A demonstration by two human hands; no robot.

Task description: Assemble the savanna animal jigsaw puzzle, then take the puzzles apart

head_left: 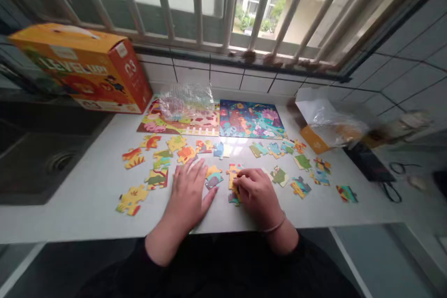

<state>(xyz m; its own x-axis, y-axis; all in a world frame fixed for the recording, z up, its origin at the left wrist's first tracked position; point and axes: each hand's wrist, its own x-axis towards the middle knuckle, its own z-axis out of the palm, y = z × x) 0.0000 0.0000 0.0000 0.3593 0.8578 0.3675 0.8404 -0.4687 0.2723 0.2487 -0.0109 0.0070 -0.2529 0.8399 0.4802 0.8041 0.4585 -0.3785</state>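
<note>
At the left of a white counter (98, 223), a yellow puzzle piece (132, 199) with red and dark marks lies flat, well apart from my hands. My left hand (188, 191) rests palm down and open, fingers spread, its fingertips just beside an orange piece (186, 154). Between my hands, nearer the left thumb, sits a small cluster (213, 178) in yellow, teal and grey.

To its right, an upright-running strip of pieces (233, 172) lies flat against the fingers of my right hand (256, 191), its long axis pointing away from me toward the window (209, 4). The right hand is clearly the nearer one, with the strip on its left side; the left hand lies farther off, across the cluster. My right fingers are curled inward over the strip; whether they grip a piece, I cannot tell.

The strip shows yellow with red at its far end and teal at its near end, partly hidden by my fingers. Farther right, a green piece (279, 176) with pale edges lies apart.
</note>
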